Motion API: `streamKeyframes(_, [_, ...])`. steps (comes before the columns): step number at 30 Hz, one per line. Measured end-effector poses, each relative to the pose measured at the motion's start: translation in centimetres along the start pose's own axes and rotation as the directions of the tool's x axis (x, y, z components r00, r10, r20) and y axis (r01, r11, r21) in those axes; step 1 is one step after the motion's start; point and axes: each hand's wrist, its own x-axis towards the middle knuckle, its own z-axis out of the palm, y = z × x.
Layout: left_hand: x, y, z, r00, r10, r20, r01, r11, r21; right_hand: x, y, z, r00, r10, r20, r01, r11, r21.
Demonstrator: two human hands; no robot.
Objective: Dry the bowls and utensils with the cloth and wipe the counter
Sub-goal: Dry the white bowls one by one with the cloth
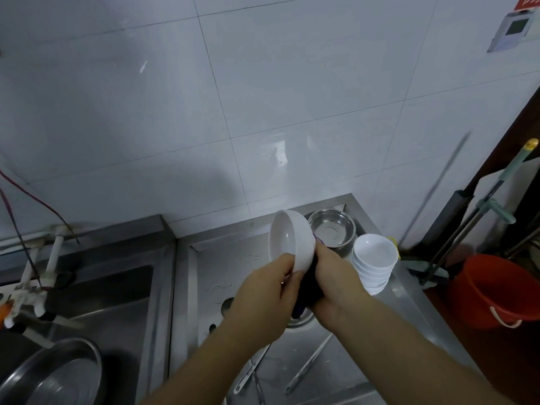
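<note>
Bowl (289,239), centre frame above the bench (242,258): white, glazed, probably light, rigid, breakable and slick when wet. Best gripped at the rim. Left hand (263,299) pinches the lower rim, thumb inside, bowl tipped on edge. Right hand (336,285) curled around dark cloth (309,287), pressed to the underside.

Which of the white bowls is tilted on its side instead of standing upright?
The white bowl held in the left hand; the other white bowls stand stacked upright.
</note>
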Motion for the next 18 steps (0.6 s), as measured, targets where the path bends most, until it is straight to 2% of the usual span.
streamKeyframes(2, [0.2,-0.4,0.1,1.000,-0.006,-0.023,0.005,1.000,-0.011,-0.2,0.4,0.0,0.998,-0.063,-0.025,0.064,0.998,0.019])
streamKeyframes(4, [0.5,-0.4,0.2,0.998,-0.035,-0.059,0.027,0.992,-0.122,-0.4,1.2,0.0,0.972,-0.228,-0.060,0.228,0.974,0.000])
streamKeyframes(7, [1.0,0.0,0.0,0.987,-0.082,-0.138,0.019,0.913,-0.407,-0.3,2.3,0.0,0.856,-0.512,-0.072,0.494,0.851,-0.181])
streamKeyframes(9, [1.3,0.1,-0.4,0.986,-0.120,-0.115,0.027,0.797,-0.604,-0.2,2.5,-0.3,0.755,-0.655,0.041,0.640,0.720,-0.270])
streamKeyframes(11, [1.3,0.2,-0.7,0.991,-0.119,-0.054,0.040,0.671,-0.740,0.2,2.3,-1.0,0.610,-0.772,0.181,0.771,0.524,-0.362])
streamKeyframes(13, [1.3,0.4,-1.3,0.996,-0.089,-0.014,0.043,0.604,-0.796,0.9,1.4,-1.7,0.449,-0.832,0.325,0.853,0.291,-0.434])
streamKeyframes(14, [1.2,0.5,-1.6,0.997,-0.073,0.001,0.044,0.598,-0.800,1.2,0.9,-2.0,0.403,-0.833,0.379,0.870,0.221,-0.440])
streamKeyframes(16, [1.0,0.7,-2.1,0.999,-0.036,0.034,0.049,0.618,-0.785,1.6,-0.3,-2.1,0.385,-0.813,0.436,0.886,0.193,-0.421])
streamKeyframes(17, [0.9,0.8,-2.3,0.999,-0.018,0.049,0.049,0.662,-0.748,1.5,-0.9,-1.8,0.424,-0.791,0.442,0.879,0.240,-0.413])
streamKeyframes(18, [0.7,0.7,-2.3,0.998,-0.006,0.057,0.043,0.734,-0.678,1.4,-1.5,-1.4,0.491,-0.758,0.430,0.854,0.320,-0.411])
